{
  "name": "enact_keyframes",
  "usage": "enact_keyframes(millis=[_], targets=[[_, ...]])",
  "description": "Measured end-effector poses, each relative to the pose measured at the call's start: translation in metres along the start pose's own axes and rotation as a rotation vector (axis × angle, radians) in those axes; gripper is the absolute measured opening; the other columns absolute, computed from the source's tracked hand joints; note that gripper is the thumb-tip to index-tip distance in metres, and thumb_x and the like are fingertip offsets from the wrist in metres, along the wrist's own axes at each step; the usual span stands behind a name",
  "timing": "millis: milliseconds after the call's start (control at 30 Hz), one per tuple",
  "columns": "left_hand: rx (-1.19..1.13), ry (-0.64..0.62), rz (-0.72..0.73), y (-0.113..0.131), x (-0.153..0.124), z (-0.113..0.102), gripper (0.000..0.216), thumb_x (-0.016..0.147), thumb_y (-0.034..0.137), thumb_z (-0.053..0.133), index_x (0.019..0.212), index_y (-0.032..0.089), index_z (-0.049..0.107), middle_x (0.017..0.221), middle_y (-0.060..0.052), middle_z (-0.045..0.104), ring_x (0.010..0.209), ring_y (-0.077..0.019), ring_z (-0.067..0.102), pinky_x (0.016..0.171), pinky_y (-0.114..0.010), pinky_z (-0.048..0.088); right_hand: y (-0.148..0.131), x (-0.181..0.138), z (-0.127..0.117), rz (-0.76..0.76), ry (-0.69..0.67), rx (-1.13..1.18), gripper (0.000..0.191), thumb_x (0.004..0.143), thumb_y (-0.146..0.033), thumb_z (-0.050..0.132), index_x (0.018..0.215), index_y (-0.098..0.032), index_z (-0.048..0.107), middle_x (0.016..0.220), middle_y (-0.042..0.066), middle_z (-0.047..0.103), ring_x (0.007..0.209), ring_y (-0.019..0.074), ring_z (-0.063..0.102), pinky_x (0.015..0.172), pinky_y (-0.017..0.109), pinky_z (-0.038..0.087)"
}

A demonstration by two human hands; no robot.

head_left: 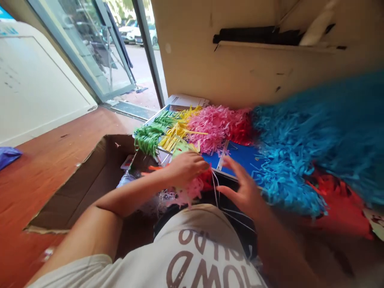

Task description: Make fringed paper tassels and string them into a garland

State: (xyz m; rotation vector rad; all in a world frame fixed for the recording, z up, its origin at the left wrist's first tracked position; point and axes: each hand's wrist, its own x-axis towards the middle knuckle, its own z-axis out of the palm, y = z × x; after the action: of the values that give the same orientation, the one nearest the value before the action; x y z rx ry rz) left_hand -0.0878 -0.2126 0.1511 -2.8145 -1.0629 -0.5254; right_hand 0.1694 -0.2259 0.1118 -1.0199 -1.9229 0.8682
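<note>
My left hand (186,168) is closed, fingers pinched on thin white strings (215,188) beside a tuft of pink shredded paper (192,191). My right hand (243,184) is open with fingers spread, hovering over the blue board (243,158), and the white strings run past its thumb. Piles of fringed paper lie on the board: green (148,136), yellow (177,130), pink (214,126) and red (241,126).
A large blue fringed mass (315,144) fills the right, with red fringe (339,200) beneath it. An open cardboard box (87,184) lies on the reddish floor at left. A cream wall stands behind; a glass door opens at the upper left.
</note>
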Motion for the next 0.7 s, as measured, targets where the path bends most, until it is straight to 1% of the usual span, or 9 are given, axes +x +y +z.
enact_keyframes(millis=[67,133,200,267,333,400,500,600,700], targets=[[0.045,0.071,0.040,0.005,0.005,0.010,0.024,0.099,0.032,0.048,0.104,0.019,0.068,0.095,-0.007,0.073,0.090,-0.0185,0.067,0.096,-0.036,0.048,-0.011,0.019,0.014,0.114,-0.079,0.164,0.069,0.077,-0.054,0.073,0.138,-0.025,0.056,0.121,0.008,0.067,0.080,0.0182,0.067,0.074,0.034,0.056],[0.052,0.114,0.038,0.002,0.003,0.017,0.023,0.100,0.031,0.048,0.107,0.018,0.067,0.096,-0.006,0.073,0.090,-0.0187,0.068,0.101,-0.038,0.047,-0.013,0.033,0.018,0.230,-0.150,0.223,0.057,0.076,-0.053,0.074,0.123,-0.021,0.066,0.099,0.004,0.070,0.063,0.0135,0.061,0.061,0.029,0.053],[0.008,0.124,0.002,-0.001,-0.001,0.025,0.023,0.099,0.028,0.047,0.106,0.018,0.066,0.093,-0.006,0.073,0.086,-0.0187,0.068,0.093,-0.036,0.050,-0.007,0.037,0.018,0.235,-0.138,0.173,0.057,0.073,-0.051,0.076,0.122,-0.022,0.067,0.098,0.004,0.070,0.072,0.0168,0.064,0.064,0.030,0.053],[-0.089,0.145,-0.081,0.002,0.000,0.032,0.024,0.099,0.028,0.046,0.104,0.017,0.067,0.090,-0.007,0.071,0.082,-0.0186,0.067,0.080,-0.031,0.052,0.003,0.034,0.022,0.157,-0.076,0.082,0.072,0.067,-0.048,0.081,0.132,-0.024,0.059,0.116,0.007,0.068,0.100,0.0252,0.066,0.080,0.036,0.055],[-0.229,0.221,-0.194,0.010,0.008,0.038,0.024,0.099,0.029,0.047,0.104,0.017,0.067,0.090,-0.008,0.070,0.081,-0.0180,0.066,0.073,-0.028,0.050,0.016,0.029,0.034,0.118,-0.048,0.002,0.085,0.061,-0.044,0.085,0.137,-0.025,0.054,0.130,0.011,0.062,0.122,0.0314,0.057,0.096,0.044,0.051],[-0.411,0.327,-0.277,0.019,0.022,0.043,0.024,0.099,0.030,0.048,0.100,0.018,0.068,0.094,-0.008,0.068,0.085,-0.0173,0.064,0.075,-0.028,0.049,0.028,0.025,0.051,0.131,-0.074,0.041,0.083,0.058,-0.042,0.084,0.133,-0.023,0.055,0.130,0.011,0.063,0.122,0.0332,0.058,0.099,0.047,0.049],[-0.781,0.442,-0.401,0.021,0.046,0.048,0.019,0.091,0.035,0.062,0.094,0.017,0.067,0.093,-0.006,0.066,0.087,-0.0164,0.062,0.081,-0.029,0.049,0.041,0.024,0.073,0.178,-0.094,0.310,0.055,0.065,-0.040,0.077,0.115,-0.020,0.065,0.113,0.008,0.071,0.105,0.0303,0.066,0.089,0.044,0.054],[-1.272,0.392,-0.580,0.013,0.058,0.059,0.055,0.070,0.039,0.083,0.115,0.018,0.060,0.106,-0.007,0.065,0.091,-0.0173,0.063,0.084,-0.031,0.051,0.043,0.026,0.080,0.353,0.065,0.538,0.038,0.068,-0.037,0.073,0.101,-0.020,0.069,0.099,0.005,0.075,0.093,0.0289,0.069,0.084,0.042,0.056],[-1.533,0.209,-0.679,0.006,0.050,0.074,0.097,0.056,0.039,0.091,0.139,0.024,0.045,0.127,-0.011,0.059,0.108,-0.0236,0.062,0.095,-0.038,0.049,0.041,0.026,0.073,0.408,0.211,0.682,0.043,0.064,-0.036,0.077,0.104,-0.022,0.069,0.103,0.005,0.075,0.096,0.0290,0.070,0.088,0.043,0.056]])
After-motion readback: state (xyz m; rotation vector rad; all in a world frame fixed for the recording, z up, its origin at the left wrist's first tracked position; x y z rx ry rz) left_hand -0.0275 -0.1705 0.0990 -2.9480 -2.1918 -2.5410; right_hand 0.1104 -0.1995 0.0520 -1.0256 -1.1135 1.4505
